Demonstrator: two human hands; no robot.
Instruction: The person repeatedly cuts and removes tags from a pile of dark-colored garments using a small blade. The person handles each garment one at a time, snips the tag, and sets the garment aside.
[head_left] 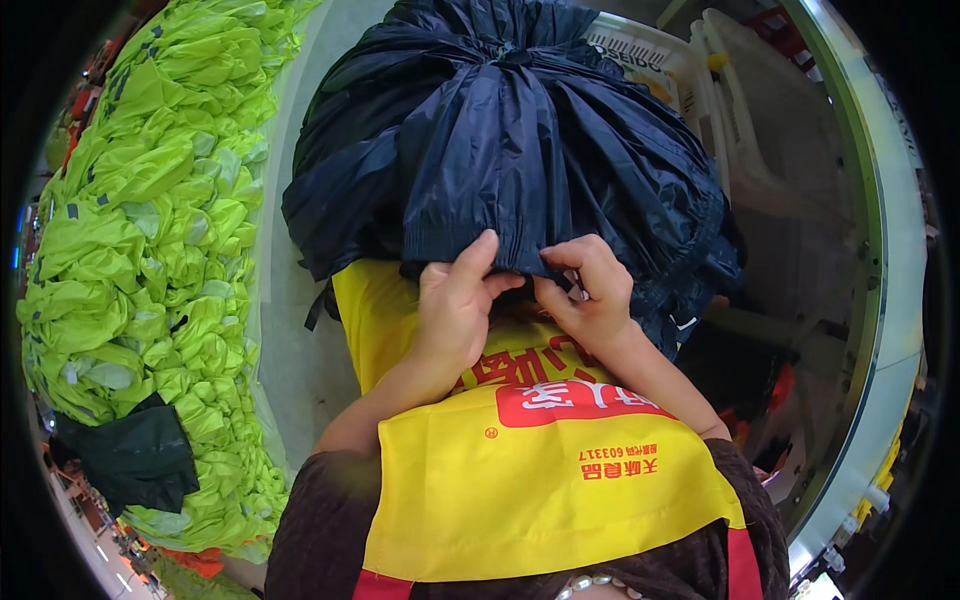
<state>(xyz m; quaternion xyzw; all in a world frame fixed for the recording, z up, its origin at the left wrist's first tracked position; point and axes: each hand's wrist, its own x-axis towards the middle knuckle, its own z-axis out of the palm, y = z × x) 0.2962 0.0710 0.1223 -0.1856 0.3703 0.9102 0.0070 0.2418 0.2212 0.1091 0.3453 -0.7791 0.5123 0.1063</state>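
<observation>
A pile of dark navy, shiny nylon garments (480, 150) lies in front of me, with gathered, elastic edges. My left hand (455, 310) pinches the hem of one elastic cuff, its thumb on top and its fingers tucked beneath. Close to its right, my right hand (592, 295) is closed at the same hem, thumb and index finger pressed at the cuff's right corner. A small shiny bit shows between its curled fingers, too little to name. Under the hem, the cloth is hidden by both hands.
Crumpled neon-yellow garments (170, 250) are heaped along the left, a black cloth (140, 455) on them. A white plastic crate (690, 70) stands behind the navy pile. A metal rail (875, 250) curves along the right. My yellow apron (540, 500) reaches under the pile.
</observation>
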